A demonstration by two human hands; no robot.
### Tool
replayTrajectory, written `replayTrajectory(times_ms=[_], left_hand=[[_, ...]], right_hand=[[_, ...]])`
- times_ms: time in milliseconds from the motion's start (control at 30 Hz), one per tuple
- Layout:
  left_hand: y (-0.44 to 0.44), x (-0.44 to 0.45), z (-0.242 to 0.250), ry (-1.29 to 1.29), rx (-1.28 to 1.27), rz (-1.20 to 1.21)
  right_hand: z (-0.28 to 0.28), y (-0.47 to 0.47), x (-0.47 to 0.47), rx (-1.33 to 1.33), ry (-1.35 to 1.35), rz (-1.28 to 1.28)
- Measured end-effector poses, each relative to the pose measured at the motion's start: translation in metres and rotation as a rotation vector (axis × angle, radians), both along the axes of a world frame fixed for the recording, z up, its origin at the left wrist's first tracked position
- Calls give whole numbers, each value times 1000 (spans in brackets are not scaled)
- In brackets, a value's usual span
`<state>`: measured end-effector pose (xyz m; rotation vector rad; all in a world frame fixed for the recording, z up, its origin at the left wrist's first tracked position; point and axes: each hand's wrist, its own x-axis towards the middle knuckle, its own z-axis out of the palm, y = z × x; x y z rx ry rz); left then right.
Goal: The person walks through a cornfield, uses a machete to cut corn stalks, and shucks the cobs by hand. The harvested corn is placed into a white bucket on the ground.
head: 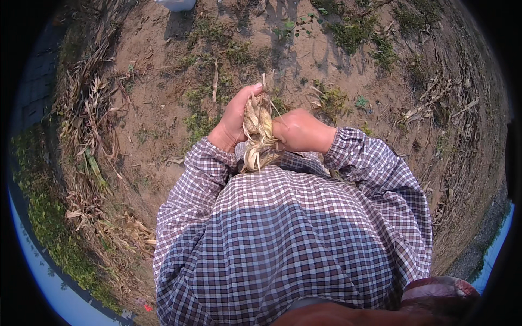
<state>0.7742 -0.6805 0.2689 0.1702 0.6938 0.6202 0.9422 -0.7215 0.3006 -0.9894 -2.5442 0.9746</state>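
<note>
Between my hands, in front of the checked smock, is an ear of corn in dry husk [257,118], its tip pointing away from me. My left hand [236,116] is closed around its left side with the thumb up near the tip. Against the ear's right side my right hand [301,129] is closed, its fingers gripping husk at the lower part. Pale husk leaves [257,153] hang peeled down towards the smock. Some yellowish surface shows between the husk leaves; the fingertips of both hands are partly hidden.
Dry corn stalks and leaves [91,118] lie in a row on the left, with more stalks [444,102] on the right. A whitish container [177,4] stands at the top edge. Low green weeds [350,34] grow from bare soil [151,102].
</note>
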Motion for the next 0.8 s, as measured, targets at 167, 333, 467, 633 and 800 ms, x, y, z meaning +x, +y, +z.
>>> replayTrajectory(times_ms=[167, 333, 467, 633, 800], left_hand=[[10, -6, 6, -76, -75, 34], [6, -3, 15, -275, -205, 11], [2, -1, 16, -408, -174, 83], [0, -5, 16, -557, -78, 100], [-2, -10, 19, -479, -2, 131]], right_hand=[[-3, 1, 12, -120, 88, -89], [0, 1, 24, -440, 231, -113], [4, -3, 28, -511, 392, -173], [9, -8, 31, -585, 455, -185], [15, -11, 30, -632, 556, -179]])
